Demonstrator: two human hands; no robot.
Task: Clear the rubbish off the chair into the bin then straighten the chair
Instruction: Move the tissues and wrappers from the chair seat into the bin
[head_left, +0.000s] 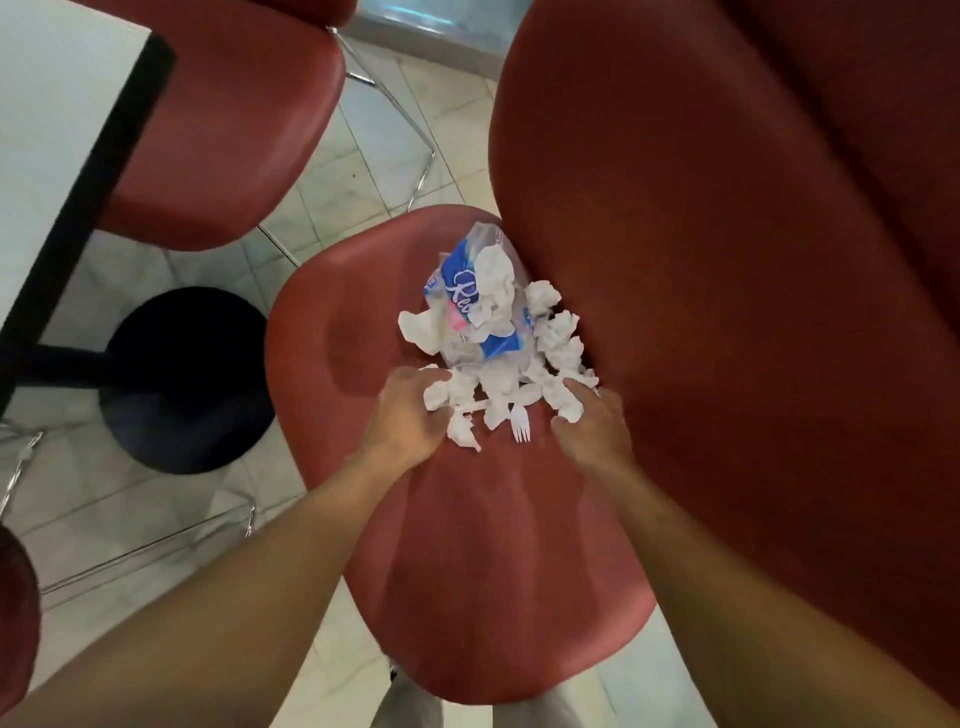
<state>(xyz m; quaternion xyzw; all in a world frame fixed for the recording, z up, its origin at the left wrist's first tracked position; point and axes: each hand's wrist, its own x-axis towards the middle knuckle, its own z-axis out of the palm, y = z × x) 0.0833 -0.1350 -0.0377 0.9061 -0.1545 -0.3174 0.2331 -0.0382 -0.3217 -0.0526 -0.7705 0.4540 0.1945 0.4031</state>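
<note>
A dark red chair seat (467, 545) and matching red backrest (727, 260) carry white crumpled tissues (558, 338), a white plastic fork (521, 423) and a clear wrapper (475, 306) printed blue with white script and a pink patch. Far left, a white worktop (47, 130) edged black; its base (182, 379) black; pale beige floor tiles (363, 171).

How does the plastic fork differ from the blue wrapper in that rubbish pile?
The plastic fork is plain white, small and rigid, lying at the pile's near edge between the hands. The blue wrapper is bigger, printed blue and clear, crumpled, and lies farther back under crumpled tissues. Both rest on the red chair seat.
</note>
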